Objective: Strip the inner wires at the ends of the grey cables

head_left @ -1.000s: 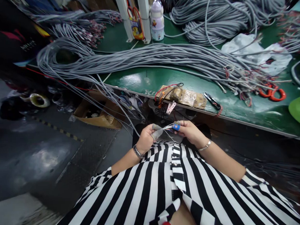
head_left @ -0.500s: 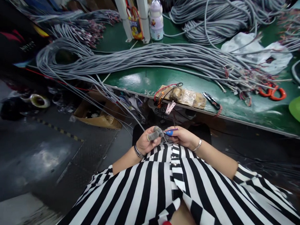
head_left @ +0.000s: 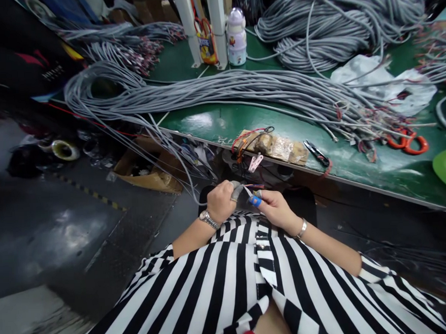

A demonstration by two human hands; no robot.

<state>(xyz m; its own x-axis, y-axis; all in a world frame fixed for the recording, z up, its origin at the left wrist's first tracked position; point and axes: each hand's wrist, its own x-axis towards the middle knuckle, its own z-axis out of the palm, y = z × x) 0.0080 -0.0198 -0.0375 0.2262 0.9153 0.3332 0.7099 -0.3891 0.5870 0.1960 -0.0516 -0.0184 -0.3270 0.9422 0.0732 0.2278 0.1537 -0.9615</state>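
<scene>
Item in hand: one grey cable end (head_left: pixel 242 191), held over the lap just below the bench edge, its coloured cores (head_left: pixel 252 188) bared and fanned toward the right. Left hand (head_left: pixel 220 202) is closed round the sheath, with grey finger cots (head_left: pixel 236 191) pinched on it. Right hand (head_left: pixel 274 210) is nearly closed, a blue-capped fingertip (head_left: pixel 254 201) and the thumb nipping the cores; which core cannot be told.

Judgement: this end is already stripped and nothing is fitted to the cores yet.

The cable trails left and up to the grey bundle (head_left: pixel 241 87) on the green bench (head_left: pixel 213 123). Many ends there show red cores, so part of the lot appears stripped alike; the count cannot be determined. Snips (head_left: pixel 317 154) lie idle at the bench edge, orange scissors (head_left: pixel 406 141) further right
</scene>
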